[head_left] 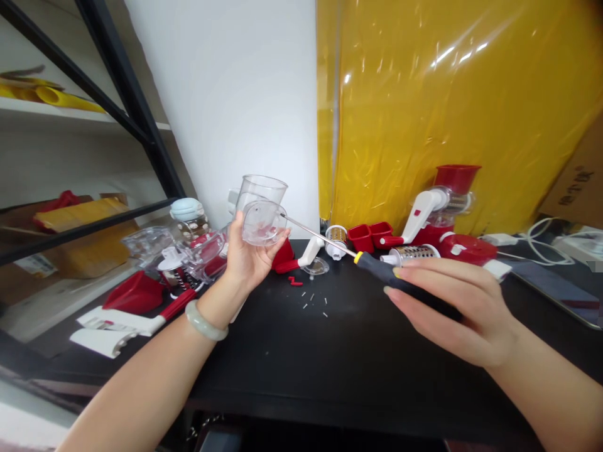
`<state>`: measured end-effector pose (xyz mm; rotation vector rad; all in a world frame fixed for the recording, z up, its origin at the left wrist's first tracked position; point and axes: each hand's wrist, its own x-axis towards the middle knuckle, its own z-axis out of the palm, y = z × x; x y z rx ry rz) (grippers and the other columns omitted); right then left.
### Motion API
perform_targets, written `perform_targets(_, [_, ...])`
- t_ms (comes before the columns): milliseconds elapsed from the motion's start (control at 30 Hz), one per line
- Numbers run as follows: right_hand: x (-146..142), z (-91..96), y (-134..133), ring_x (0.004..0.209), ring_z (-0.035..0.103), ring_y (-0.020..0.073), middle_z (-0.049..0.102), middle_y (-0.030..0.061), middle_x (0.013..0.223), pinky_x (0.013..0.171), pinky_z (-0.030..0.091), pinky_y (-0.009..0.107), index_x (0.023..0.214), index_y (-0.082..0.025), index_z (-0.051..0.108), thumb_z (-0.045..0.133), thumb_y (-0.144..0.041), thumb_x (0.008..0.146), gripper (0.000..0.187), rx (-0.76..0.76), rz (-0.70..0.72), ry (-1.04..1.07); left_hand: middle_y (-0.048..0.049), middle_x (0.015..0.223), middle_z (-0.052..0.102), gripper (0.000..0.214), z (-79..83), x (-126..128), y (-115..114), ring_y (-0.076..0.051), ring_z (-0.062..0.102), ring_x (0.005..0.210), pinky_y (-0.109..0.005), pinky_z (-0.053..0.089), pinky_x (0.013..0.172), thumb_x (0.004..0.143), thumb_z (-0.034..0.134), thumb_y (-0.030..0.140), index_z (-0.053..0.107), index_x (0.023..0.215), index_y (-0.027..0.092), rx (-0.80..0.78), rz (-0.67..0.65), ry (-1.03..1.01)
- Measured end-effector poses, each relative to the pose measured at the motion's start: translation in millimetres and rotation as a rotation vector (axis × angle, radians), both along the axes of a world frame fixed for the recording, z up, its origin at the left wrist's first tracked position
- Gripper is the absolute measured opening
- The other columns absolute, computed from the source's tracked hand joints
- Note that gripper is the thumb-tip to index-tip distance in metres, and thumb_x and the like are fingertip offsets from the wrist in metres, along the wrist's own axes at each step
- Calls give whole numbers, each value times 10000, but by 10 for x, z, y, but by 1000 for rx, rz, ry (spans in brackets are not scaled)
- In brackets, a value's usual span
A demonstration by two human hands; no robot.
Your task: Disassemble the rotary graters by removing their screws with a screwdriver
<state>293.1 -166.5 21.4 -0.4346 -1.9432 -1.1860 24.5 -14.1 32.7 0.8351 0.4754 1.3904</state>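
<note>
Raised above the table, my left hand [249,260] grips a clear plastic housing [262,188] with a round open tube on top and a circular face toward me. My right hand [452,307] is closed around the dark handle of a screwdriver [377,267] with a yellow collar. Its long metal shaft points left, and the tip meets the rim of the circular face, apparently at a small screw. Several loose screws [325,301] lie on the black table below, near a small red bent piece [295,282].
An assembled red-and-white rotary grater [431,207] stands at back right, beside a grater drum [414,252] and a phone [556,289]. Red trays [370,236] sit at the back. White and red grater parts [117,323] crowd the left, next to a black-framed shelf [127,94].
</note>
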Motion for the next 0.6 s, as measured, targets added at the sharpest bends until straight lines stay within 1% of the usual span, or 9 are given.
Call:
perform_targets(67, [23, -20, 13, 948, 684, 242, 683, 83, 989, 752, 643, 372, 945, -191, 695, 818, -118, 736, 252, 29, -47, 28, -57, 894, 723, 506, -18, 6, 3, -228, 769, 812, -267, 651, 729, 856, 607, 561, 600, 1186, 178, -1, -9, 4])
perform_targets(133, [51, -46, 6, 987, 676, 287, 673, 110, 1020, 773, 627, 432, 999, -199, 689, 813, -295, 777, 272, 56, -107, 70, -55, 896, 728, 521, -35, 17, 2, -231, 767, 830, -295, 650, 775, 845, 624, 547, 595, 1216, 183, -5, -24, 11])
perform_targets(200, [82, -62, -12, 1004, 663, 337, 664, 142, 1025, 765, 597, 485, 1056, -192, 679, 703, -503, 846, 375, 72, -176, 129, -58, 897, 733, 544, -46, 28, -4, -243, 766, 844, -305, 651, 780, 838, 629, 544, 590, 1241, 181, -11, -28, 24])
perform_targets(267, [111, -67, -31, 918, 666, 327, 665, 144, 963, 688, 561, 454, 1105, -175, 664, 578, -592, 899, 472, 78, -241, 161, -64, 891, 734, 555, -46, 39, -13, -251, 766, 840, -297, 654, 754, 843, 618, 547, 586, 1254, 175, -28, -28, 37])
perform_targets(300, [124, -66, -37, 845, 662, 300, 666, 128, 915, 644, 533, 423, 1118, -173, 656, 553, -581, 918, 466, 59, -276, 172, -65, 887, 733, 551, -43, 42, -18, -250, 766, 834, -297, 655, 748, 852, 607, 545, 584, 1259, 174, -35, -25, 37])
perform_targets(367, [138, -63, -43, 714, 628, 241, 662, 90, 842, 580, 470, 376, 1101, -188, 653, 572, -496, 932, 361, -7, -323, 184, -67, 890, 729, 533, -34, 46, -25, -248, 765, 834, -309, 655, 755, 871, 590, 531, 576, 1268, 176, -45, -25, 33])
perform_targets(467, [126, -61, -39, 667, 595, 199, 653, 62, 849, 558, 435, 346, 1007, -224, 661, 662, -313, 892, 145, -65, -259, 155, -76, 900, 720, 527, -26, 40, -21, -257, 766, 849, -320, 657, 750, 875, 591, 523, 568, 1269, 173, -54, -38, 39])
perform_targets(500, [116, -62, -36, 668, 590, 190, 650, 56, 866, 557, 436, 340, 978, -233, 661, 688, -255, 868, 115, -57, -218, 137, -77, 894, 718, 524, -27, 36, -14, -262, 767, 848, -316, 659, 734, 873, 594, 526, 571, 1259, 172, -59, -41, 44])
perform_targets(600, [92, -76, -27, 685, 586, 180, 645, 45, 917, 573, 464, 342, 938, -244, 667, 729, -148, 806, 175, -74, -151, 131, -73, 884, 713, 494, -38, 16, 15, -269, 767, 847, -318, 660, 724, 869, 602, 526, 590, 1218, 177, -55, -41, 44])
